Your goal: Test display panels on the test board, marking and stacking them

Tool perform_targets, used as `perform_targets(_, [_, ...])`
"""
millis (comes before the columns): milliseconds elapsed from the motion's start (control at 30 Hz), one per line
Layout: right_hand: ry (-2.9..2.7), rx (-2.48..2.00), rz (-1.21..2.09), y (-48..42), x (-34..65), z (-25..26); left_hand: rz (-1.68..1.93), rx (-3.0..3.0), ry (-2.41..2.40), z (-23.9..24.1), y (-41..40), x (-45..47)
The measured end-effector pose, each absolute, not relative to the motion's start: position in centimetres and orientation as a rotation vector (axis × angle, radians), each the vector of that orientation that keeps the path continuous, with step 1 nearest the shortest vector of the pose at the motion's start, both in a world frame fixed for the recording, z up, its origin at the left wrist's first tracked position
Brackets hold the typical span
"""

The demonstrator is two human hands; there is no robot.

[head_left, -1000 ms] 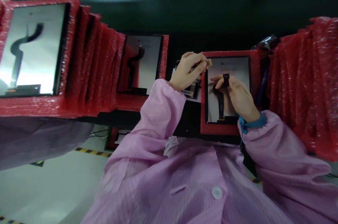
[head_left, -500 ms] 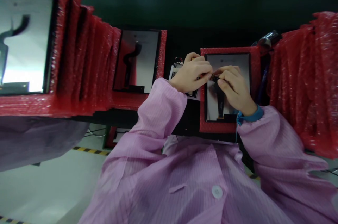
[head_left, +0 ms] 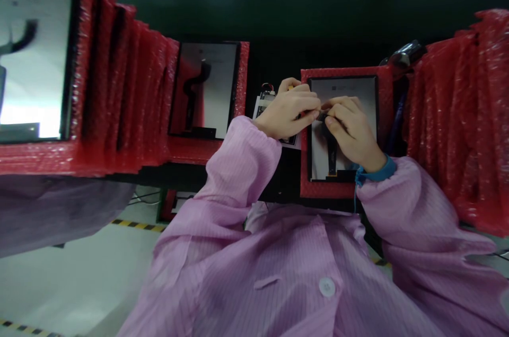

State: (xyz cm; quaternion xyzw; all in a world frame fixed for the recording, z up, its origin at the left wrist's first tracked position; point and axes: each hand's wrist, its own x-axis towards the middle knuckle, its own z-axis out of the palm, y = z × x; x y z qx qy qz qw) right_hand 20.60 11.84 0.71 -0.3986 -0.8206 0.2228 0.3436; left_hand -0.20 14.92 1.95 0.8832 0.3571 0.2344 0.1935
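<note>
A display panel (head_left: 361, 85) with a silvery back lies on red bubble wrap (head_left: 384, 80) at centre right. From its lower part a black flex cable (head_left: 332, 154) rises toward my fingers. My right hand (head_left: 352, 130), with a blue band at the wrist, pinches the free end of that cable. Closed fingertips of my left hand (head_left: 292, 109) meet this end from the left; what they grip is mostly hidden, and a small yellow bit shows behind the knuckles. Partly covered beneath my left hand is a small circuit board (head_left: 265, 97) with thin wires.
Another display panel (head_left: 218, 88) on red wrap lies left of the board. Stacks of red bubble-wrap sheets (head_left: 131, 88) stand at the left, and more bubble-wrap pouches (head_left: 457, 114) at the right. A dark shiny object (head_left: 409, 53) sits behind. A person's sleeve (head_left: 59, 215) shows lower left.
Both hands stay almost in place over the panel. My right fingertips have shifted slightly at the cable end, and the view has moved a little.
</note>
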Motion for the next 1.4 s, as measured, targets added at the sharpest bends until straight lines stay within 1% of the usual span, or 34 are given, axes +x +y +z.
perform_targets(300, [-2.139,-0.995,0.691,12.1,20.7,0.5,0.643,2.466,0.991,1.9,15.0,-0.4])
perform_targets(800, [-2.173,-1.038,0.66,11.8,20.8,0.4,0.743,2.403,1.015,1.1,15.4,-0.3])
perform_targets(967, [-2.158,-1.054,0.671,11.6,20.4,0.4,0.71,2.422,1.096,1.2,15.5,0.1])
perform_targets(1033, [-2.138,-1.069,0.685,11.6,20.3,0.3,0.807,2.413,1.162,1.8,15.1,-0.1])
perform_targets(1133, [-2.101,-1.095,0.71,11.5,20.3,0.5,1.162,2.305,1.342,2.5,12.9,-0.7])
perform_targets(1200, [-2.054,-1.108,0.725,11.4,20.3,0.7,1.282,2.2,1.525,2.2,10.6,-1.1])
perform_targets(1233, [-2.024,-1.118,0.729,11.3,20.3,0.8,1.207,2.185,1.617,1.8,9.3,-1.2])
perform_targets(1333, [-1.915,-1.183,0.703,11.1,20.4,1.1,0.736,2.319,1.747,0.1,6.2,-1.1])
perform_targets(1400, [-1.86,-1.22,0.675,10.9,20.6,1.1,0.492,2.383,1.785,-0.9,5.0,-0.9])
